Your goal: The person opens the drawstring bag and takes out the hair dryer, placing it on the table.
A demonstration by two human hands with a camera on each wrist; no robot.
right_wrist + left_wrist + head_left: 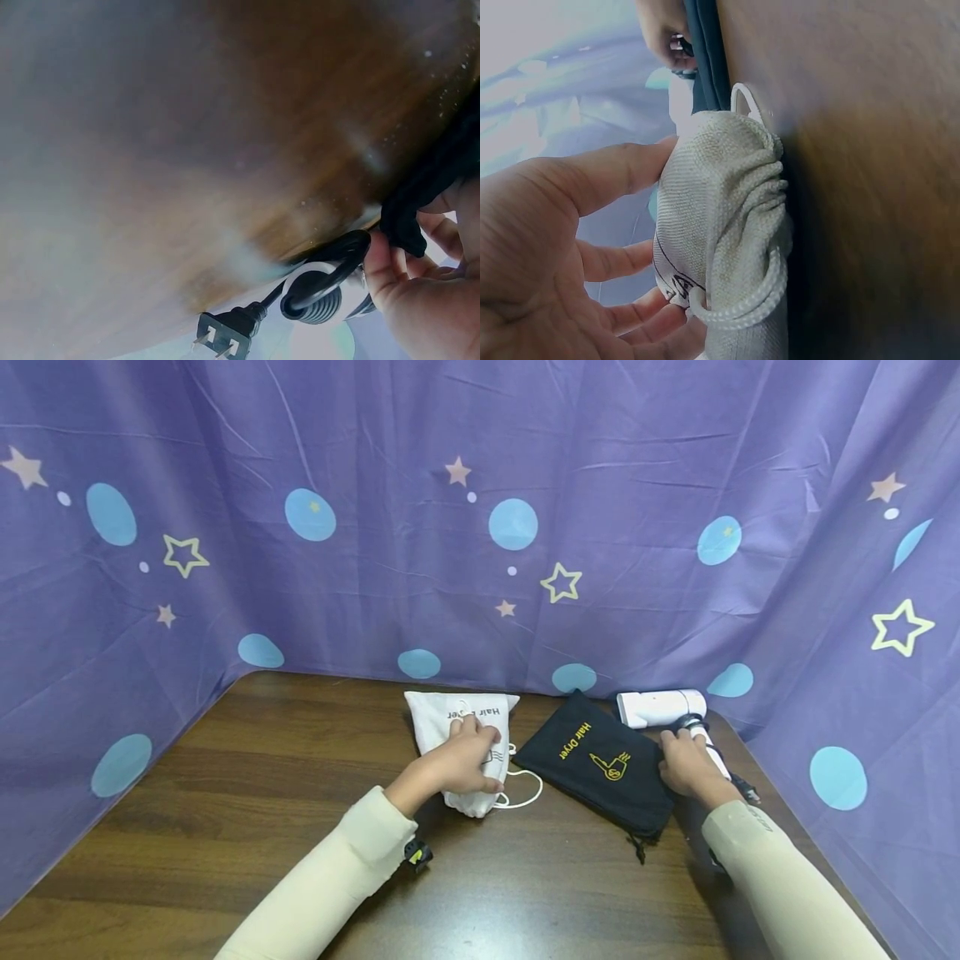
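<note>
My left hand (pixel 465 760) rests on a white drawstring bag (pixel 429 718) printed "Hair Dryer". Its thumb and spread fingertips touch the printed face in the left wrist view, where the bag's gathered mouth (pixel 742 172) and white cord (pixel 742 311) show. My right hand (pixel 688 762) is bent over the handle of a white hair dryer (pixel 656 707), beside the right edge of a black drawstring bag (pixel 577 768) with yellow "Hair Dryer" print. In the right wrist view its fingers (pixel 381 270) lie by the dryer's black cord (pixel 352 251); I cannot tell whether they grip it.
A two-pin plug (pixel 225 330) hangs off the dryer's cord near the right edge of the brown wooden table (pixel 315 760). White cord loops (pixel 528 785) lie between the bags. A purple curtain (pixel 390 485) with stars and blue dots surrounds the back and sides.
</note>
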